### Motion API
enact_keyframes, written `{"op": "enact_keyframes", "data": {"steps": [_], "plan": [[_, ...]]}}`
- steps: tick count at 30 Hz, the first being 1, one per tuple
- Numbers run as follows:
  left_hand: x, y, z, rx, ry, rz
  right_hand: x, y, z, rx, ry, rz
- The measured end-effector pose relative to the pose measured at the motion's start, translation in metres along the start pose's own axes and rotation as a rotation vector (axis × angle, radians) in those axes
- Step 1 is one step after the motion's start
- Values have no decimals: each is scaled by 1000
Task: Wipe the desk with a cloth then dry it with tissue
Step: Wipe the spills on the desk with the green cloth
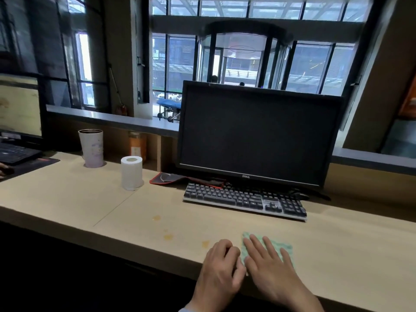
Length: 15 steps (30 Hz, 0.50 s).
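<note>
One long wooden desk [67, 199] runs left to right, with a seam line crossing it left of the middle.

Two monitors: one dark monitor [258, 134] at the back edge, right of the middle, and a second monitor [20, 109] cut off at the far left edge.

Two keyboards: a black keyboard [245, 199] just in front of the dark monitor, slightly angled, and a second keyboard [15, 153] at the far left under the other screen.

Two mats: a dark mat [33, 164] at the left end and a red-trimmed mouse pad [171, 177] tucked partly under the black keyboard's left end, near the back edge.

One tall tumbler [91, 147] stands upright at the back edge, left of the middle. One tissue roll [132, 172] stands upright on its end, near the tumbler's right and apart from it. One orange jar [137, 146] sits in the recess behind the roll.

Two hands are at the front edge, right of the middle. The right hand [270, 266] lies flat on the cloth with its fingers straight and spread, pressing down. The left hand [221, 264] is just beside it, fingers curled under at the cloth's left edge; I cannot tell whether they pinch it.

One green cloth [284, 247] lies flat on the desk near the front edge, in front of the black keyboard and well apart from it, mostly covered by the right hand.

Three amber spots [168, 237] are on the bare wood left of the hands, the nearest close to the left knuckles.
</note>
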<state>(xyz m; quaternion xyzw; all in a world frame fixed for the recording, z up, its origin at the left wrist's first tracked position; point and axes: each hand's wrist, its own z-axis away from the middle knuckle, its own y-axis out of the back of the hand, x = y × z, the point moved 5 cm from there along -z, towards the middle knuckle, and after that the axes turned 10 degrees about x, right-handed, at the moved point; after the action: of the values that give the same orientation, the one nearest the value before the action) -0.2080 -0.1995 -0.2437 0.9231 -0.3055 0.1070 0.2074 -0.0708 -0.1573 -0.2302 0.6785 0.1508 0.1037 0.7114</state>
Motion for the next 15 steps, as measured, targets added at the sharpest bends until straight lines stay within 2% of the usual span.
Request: {"op": "enact_keyframes", "data": {"steps": [7, 15], "plan": [[-5, -5, 1, -7, 7, -20, 0, 11, -35, -8, -15, -34], [-5, -5, -4, 19, 18, -13, -4, 4, -4, 6, 26, 26]]}}
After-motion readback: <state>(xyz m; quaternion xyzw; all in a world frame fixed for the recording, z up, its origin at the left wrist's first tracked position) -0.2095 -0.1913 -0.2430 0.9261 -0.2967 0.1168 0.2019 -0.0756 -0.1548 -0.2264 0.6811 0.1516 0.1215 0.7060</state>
